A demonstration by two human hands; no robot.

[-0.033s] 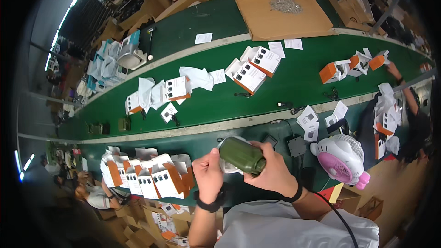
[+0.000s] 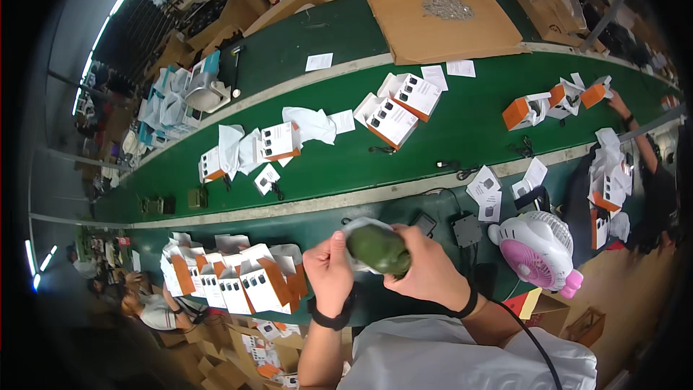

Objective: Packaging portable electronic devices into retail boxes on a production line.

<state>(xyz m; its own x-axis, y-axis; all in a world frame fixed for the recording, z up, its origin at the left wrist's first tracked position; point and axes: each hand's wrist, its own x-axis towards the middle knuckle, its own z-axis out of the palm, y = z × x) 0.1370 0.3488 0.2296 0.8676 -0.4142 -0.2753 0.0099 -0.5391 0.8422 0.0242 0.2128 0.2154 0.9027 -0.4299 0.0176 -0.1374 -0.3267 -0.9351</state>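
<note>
Over the near bench, my right hand (image 2: 427, 267) is closed around a dark green rounded device (image 2: 375, 248). Its exact kind is unclear. A whitish translucent plastic bag (image 2: 349, 227) lies around the device's far and left side. My left hand (image 2: 328, 271) pinches the edge of that bag, thumb pointing up. Just beyond my right hand, a small dark rectangular item (image 2: 424, 224) rests on the bench. To the left of my left hand stand several open white and orange boxes (image 2: 263, 285) in a row.
A pink and white fan (image 2: 534, 256) stands right, near a grey block with cables (image 2: 465, 231) and leaflets (image 2: 485, 188). Boxes (image 2: 393, 123), bags (image 2: 310, 123) and cables lie on the green belt (image 2: 332, 166). A co-worker's arm (image 2: 642, 144) reaches in at far right; another person sits lower left.
The green device has turned and shifted slightly in my right hand, and more of the bag now covers its upper side. My left hand keeps its pinch on the bag.
</note>
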